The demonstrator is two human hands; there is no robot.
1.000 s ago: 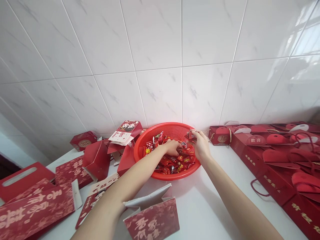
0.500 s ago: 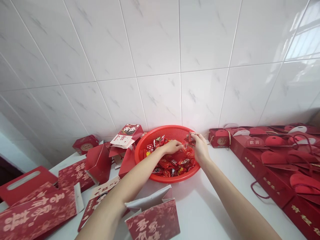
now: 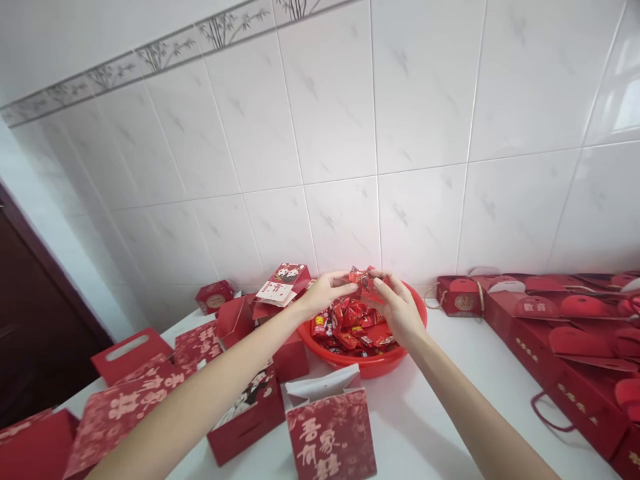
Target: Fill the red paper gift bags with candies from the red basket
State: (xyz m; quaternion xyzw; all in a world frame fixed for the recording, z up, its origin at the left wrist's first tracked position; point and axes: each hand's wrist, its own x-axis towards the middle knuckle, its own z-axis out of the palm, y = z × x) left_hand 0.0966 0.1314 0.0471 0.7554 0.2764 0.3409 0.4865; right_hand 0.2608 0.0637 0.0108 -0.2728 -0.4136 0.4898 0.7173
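Observation:
A red plastic basket (image 3: 373, 367) stands against the wall, filled with wrapped candies (image 3: 345, 327), mostly red. Above its far part, my left hand (image 3: 330, 290) and my right hand (image 3: 395, 297) are close together, both closed on small red-wrapped candies (image 3: 364, 279). How many candies they hold I cannot make out. Nearer to me, below the basket, an upright red paper gift bag (image 3: 333, 433) with pale lettering has its top open.
Red gift boxes and bags (image 3: 135, 407) lie at the left, some under my left forearm. A pale-fronted box (image 3: 285, 283) stands left of the basket. Rows of red boxes with cord handles (image 3: 540, 360) fill the right side. A small red box (image 3: 460, 297) touches them. White tiles rise behind.
My left hand has risen out of the candies and come up beside my right hand, with candies between them. The view has tilted upward and swung left.

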